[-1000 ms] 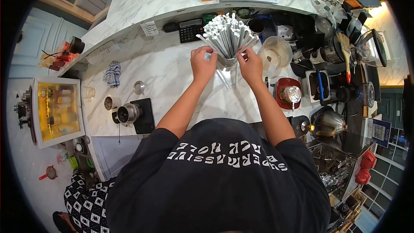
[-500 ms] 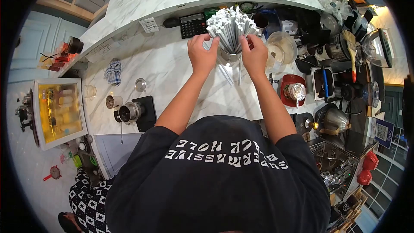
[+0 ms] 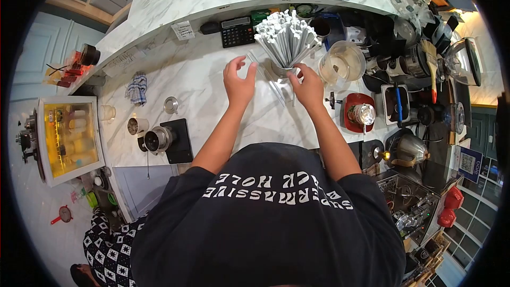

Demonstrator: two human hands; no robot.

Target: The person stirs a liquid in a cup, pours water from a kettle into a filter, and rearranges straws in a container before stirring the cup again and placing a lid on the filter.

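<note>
— straws (image 3: 286, 36) first: where do they sit from the hands?

— packed upright in a metal cup (image 3: 280, 69) on the marble bench (image 3: 202, 82), fanned out at the top, just beyond both hands. their long axes run up and away from the person, leaning outward.

— which hand is nearer?

— right hand (image 3: 304, 86). it's at the foot of the cup, fingers curled against its base or a loose straw there; i can't tell whether it's truly gripping. a few loose straws (image 3: 276, 91) lie flat on the bench between the two hands, pointing roughly toward the person.

— and the left hand (image 3: 237, 81)?

— apart from the cup, off to its left, fingers spread and empty, palm down over the bench.

— arm pose?

— both forearms reach forward from the body and converge toward the cup, right one straighter on it.

— anything close by?

— a clear jug (image 3: 342, 62) just right of the cup, a calculator (image 3: 237, 30) behind and to the left.
</note>
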